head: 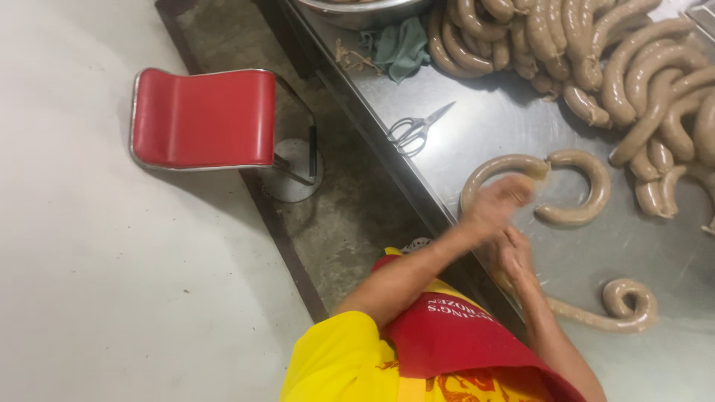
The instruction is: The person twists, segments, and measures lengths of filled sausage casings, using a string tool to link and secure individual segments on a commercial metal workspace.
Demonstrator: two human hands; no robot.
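Both hands worked at the steel table's edge: left hand, blurred, closed on the curved sausage; right hand, grip unclear, beside it. Rough twisting could probably split the casing, or slide the coiled sausage off.

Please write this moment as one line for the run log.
left hand: on sausage link | right hand: beside it, grip unclear | scissors: untouched on steel table

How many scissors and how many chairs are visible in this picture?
1 pair of scissors, on the steel table near its edge. 1 red chair, on the floor beside the table. Others may lie outside view.
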